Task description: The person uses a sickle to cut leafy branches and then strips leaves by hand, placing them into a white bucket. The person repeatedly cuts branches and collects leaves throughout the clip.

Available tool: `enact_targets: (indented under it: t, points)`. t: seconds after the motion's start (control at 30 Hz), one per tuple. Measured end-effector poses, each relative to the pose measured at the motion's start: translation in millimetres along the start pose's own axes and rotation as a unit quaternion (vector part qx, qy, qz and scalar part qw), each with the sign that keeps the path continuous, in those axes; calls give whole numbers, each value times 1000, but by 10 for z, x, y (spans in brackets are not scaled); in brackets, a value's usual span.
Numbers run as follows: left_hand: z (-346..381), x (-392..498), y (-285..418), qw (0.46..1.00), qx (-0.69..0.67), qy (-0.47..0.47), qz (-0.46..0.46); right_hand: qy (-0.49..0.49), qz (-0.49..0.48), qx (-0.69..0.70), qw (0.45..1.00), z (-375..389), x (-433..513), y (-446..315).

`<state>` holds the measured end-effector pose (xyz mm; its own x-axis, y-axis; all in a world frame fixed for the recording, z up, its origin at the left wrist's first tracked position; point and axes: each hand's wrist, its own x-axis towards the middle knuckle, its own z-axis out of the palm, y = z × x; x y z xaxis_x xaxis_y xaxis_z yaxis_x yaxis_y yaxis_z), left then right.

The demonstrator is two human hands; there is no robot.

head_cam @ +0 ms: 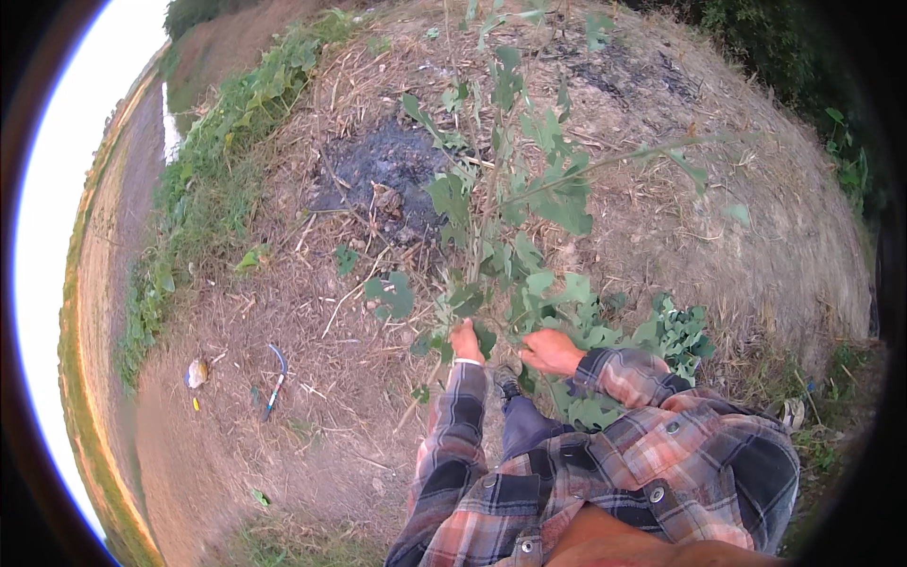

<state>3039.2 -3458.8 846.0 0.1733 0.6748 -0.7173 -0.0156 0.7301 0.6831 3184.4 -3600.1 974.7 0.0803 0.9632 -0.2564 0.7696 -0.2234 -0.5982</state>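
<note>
Upright before me stands a tall branching plant with lobed green leaves (560, 202), many with holes. My left hand (466, 341) is closed around a stem low on the plant, partly behind leaves. To its right, my right hand (553, 351) has its fingers curled at the leafy branches; what lies inside them is hidden. A heap of cut-looking leafy greens (680, 333) is beyond my right forearm. On the ground at the left lies a sickle (276, 383) with a curved blade and a striped handle.
A patch of dark ash (386, 170) lies behind the plant. A pale round object (197, 373) and a small yellow thing (196, 404) are on the dry soil at the left. Green vines (212, 163) edge the ground there. My shoe (506, 383) is just below my hands.
</note>
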Motion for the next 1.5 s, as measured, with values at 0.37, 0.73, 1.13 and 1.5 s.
enact_targets:
  t: [0.37, 0.73, 1.13, 1.5]
  points:
    - [-460, 119, -832, 832, -485, -72, -260, -104, 26, -36, 994, -911, -771, -647]
    - [-220, -296, -305, 834, -545, -12, -86, 130, -157, -136, 970, -997, -307, -843]
    - [-1230, 18, 62, 833, -480, 268, -62, 7, -195, -263, 945, -332, -380, -622]
    - [-1923, 575, 1572, 834, -498, 231, 48, 34, -205, -219, 953, -1734, -1474, -534]
